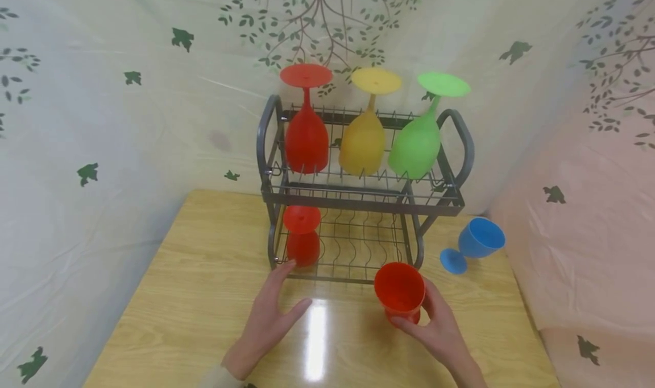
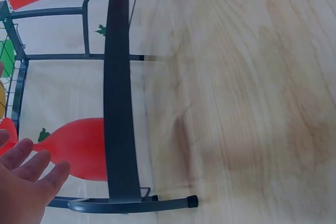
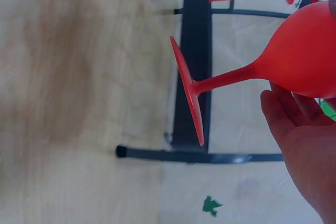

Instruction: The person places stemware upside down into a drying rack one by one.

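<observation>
The rack's lower shelf (image 1: 358, 246) lies open right of the inverted red goblet (image 1: 302, 237). Three upturned goblets crowd the upper shelf (image 1: 358, 190). A blue goblet (image 1: 473, 243) lies on the bench (image 1: 204, 263) beside the rack.

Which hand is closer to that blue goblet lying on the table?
Right. The right hand grips a red goblet left of the blue goblet; the left hand lies farther away, near the rack.
</observation>
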A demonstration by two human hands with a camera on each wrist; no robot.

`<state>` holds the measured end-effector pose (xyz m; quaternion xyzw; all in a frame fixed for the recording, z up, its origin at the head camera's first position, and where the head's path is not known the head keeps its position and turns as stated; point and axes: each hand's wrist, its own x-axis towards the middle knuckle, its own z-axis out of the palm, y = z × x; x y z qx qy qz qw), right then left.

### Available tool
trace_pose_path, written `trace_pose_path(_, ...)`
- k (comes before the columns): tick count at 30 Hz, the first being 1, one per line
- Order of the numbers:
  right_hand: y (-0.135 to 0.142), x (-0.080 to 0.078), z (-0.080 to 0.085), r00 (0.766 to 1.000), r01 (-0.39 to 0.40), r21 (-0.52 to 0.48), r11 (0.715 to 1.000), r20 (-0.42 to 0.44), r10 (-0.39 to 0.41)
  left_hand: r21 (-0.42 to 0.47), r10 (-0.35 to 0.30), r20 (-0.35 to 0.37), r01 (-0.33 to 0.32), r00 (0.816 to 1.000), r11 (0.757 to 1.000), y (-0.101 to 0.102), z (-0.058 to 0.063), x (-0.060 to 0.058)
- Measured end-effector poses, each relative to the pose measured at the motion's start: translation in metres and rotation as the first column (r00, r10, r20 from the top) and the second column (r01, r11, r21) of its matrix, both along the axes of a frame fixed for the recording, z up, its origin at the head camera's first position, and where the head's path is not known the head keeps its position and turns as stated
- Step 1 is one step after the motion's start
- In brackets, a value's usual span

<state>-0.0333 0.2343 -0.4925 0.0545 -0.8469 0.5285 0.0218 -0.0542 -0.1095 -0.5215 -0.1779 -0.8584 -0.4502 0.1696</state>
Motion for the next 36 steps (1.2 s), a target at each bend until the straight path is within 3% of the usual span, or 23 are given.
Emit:
trace_pose_path(9, -0.019, -0.004, 0.014, 0.995, -0.024, 0.01, 1.0, -0.094, 0.025, 0.068, -0.04, -0.003, 0.04, 0.999, 0.997, 0.014, 0.019, -0.005)
trace_pose_path(17, -0.033, -0.007, 0.021, 0.98, -0.044, 0.098, 0.994, -0.189, 0.062, 0.109, -0.092, -0.007, 0.092, 0.996, 0.99, 0.023, 0.034, -0.004)
trace_pose_path(27, -0.049, -0.011, 0.032, 0.958, -0.084, 0.161, 0.983, -0.257, 0.124, 0.141, -0.126, -0.027, 0.129, 0.992, 0.982, 0.027, 0.047, -0.001)
trace_pose_path(36, -0.065, -0.013, 0.04, 0.931, -0.076, 0.297, 0.952, -0.32, 0.174, 0.122, -0.131, -0.029, 0.134, 0.991, 0.984, 0.029, 0.051, 0.005)
